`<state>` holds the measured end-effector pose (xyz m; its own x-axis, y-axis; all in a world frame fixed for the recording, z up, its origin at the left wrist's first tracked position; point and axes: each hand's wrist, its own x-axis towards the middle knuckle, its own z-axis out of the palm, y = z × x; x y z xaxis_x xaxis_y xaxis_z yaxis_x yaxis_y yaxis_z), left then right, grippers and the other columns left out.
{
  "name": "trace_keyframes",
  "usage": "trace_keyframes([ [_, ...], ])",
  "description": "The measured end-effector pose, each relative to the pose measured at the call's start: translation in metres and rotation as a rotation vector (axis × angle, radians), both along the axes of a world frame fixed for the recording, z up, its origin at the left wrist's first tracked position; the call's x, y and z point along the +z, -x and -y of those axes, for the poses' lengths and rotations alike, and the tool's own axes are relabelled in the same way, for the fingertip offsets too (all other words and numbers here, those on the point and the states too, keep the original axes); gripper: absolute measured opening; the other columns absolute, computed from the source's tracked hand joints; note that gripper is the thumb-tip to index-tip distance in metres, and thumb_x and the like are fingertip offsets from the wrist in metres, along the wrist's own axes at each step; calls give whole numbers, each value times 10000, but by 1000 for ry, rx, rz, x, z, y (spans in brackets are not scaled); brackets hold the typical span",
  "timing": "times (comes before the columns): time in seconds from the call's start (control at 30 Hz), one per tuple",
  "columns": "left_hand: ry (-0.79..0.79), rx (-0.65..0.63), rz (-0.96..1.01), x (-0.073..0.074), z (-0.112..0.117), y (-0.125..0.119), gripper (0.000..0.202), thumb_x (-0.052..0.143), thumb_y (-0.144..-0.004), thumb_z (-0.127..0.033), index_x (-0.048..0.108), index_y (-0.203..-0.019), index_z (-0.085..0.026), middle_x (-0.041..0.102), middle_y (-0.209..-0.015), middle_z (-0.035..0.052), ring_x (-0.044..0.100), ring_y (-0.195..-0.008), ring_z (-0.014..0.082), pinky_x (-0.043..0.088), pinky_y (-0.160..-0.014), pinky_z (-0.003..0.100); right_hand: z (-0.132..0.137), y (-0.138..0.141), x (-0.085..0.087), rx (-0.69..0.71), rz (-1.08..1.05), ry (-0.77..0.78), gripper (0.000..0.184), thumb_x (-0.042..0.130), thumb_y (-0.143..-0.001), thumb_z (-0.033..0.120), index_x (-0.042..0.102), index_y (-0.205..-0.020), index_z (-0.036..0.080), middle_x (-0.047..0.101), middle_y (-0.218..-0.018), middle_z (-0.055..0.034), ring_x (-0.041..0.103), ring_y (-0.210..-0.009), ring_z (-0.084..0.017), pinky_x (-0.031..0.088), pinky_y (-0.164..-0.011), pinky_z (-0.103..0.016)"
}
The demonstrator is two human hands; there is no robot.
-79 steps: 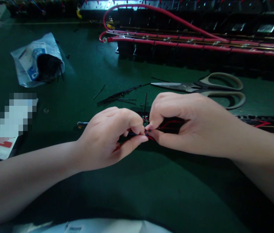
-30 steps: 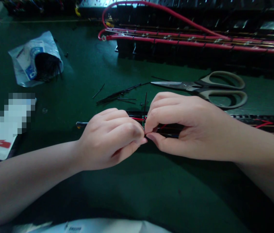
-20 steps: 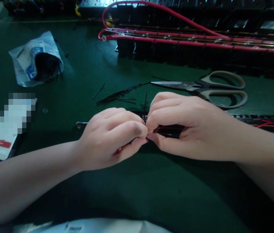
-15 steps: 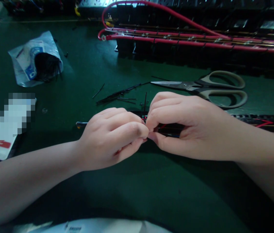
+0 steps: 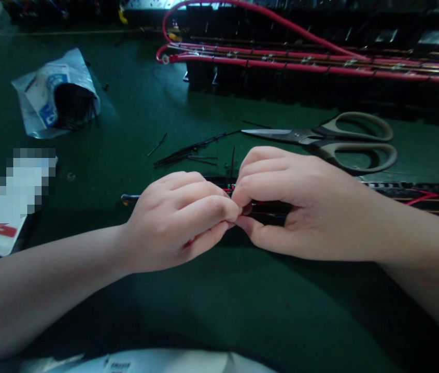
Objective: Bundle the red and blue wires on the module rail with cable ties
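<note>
1. The left hand (image 5: 176,220) and right hand (image 5: 300,207) meet fingertip to fingertip at the middle of the dark green mat (image 5: 219,311). Both are curled tight, pinching a thin bundle of red and black wires (image 5: 269,207) that runs off to the right along a long black strip (image 5: 417,194).
2. A thin black cable tie (image 5: 232,160) stands upright just behind the pinch.
3. Bare mat lies open in front of the hands. Behind them, grey-handled steel scissors (image 5: 320,137) lie close to the right knuckles, and loose black cable ties (image 5: 188,151) sit near the left.
4. A white plastic bag of black ties (image 5: 58,96) rests well apart at far left.
5. Compared with half a second ago, the fingertips press closer together; nothing else has shifted.
</note>
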<state>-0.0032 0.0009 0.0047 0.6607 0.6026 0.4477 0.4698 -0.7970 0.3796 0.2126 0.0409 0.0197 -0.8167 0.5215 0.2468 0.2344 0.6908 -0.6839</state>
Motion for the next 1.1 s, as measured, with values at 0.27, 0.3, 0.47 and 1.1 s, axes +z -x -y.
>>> trace_keyframes([
  [0.27,1,21,1,0,1,-1,65,651,-875,-157,606,-903,-194,738,-865,14,689,-787,152,519,-701,287,-3,0,-1,-11,13,45,127,659,-800,69,670,-744,183,643,-717,36,561,-800,-124,458,-643,-245],
  [0.3,1,23,0,0,1,-1,59,648,-877,-161,606,-899,-196,738,-861,14,691,-787,151,522,-700,287,-3,-1,-1,-13,12,45,126,657,-799,68,671,-742,179,645,-717,33,561,-801,-125,459,-643,-245],
  [0.47,15,33,4,0,1,-1,56,639,-883,-165,603,-897,-205,742,-856,15,691,-783,146,532,-706,287,-2,-1,-2,-19,6,32,113,656,-803,78,682,-752,176,659,-733,24,564,-801,-131,464,-639,-250],
  [1.1,25,22,9,1,1,-1,85,658,-874,-152,593,-891,-203,739,-852,9,684,-773,147,530,-699,292,-3,-1,-1,-12,12,28,115,655,-811,71,680,-779,179,663,-754,15,582,-815,-135,468,-664,-253],
])
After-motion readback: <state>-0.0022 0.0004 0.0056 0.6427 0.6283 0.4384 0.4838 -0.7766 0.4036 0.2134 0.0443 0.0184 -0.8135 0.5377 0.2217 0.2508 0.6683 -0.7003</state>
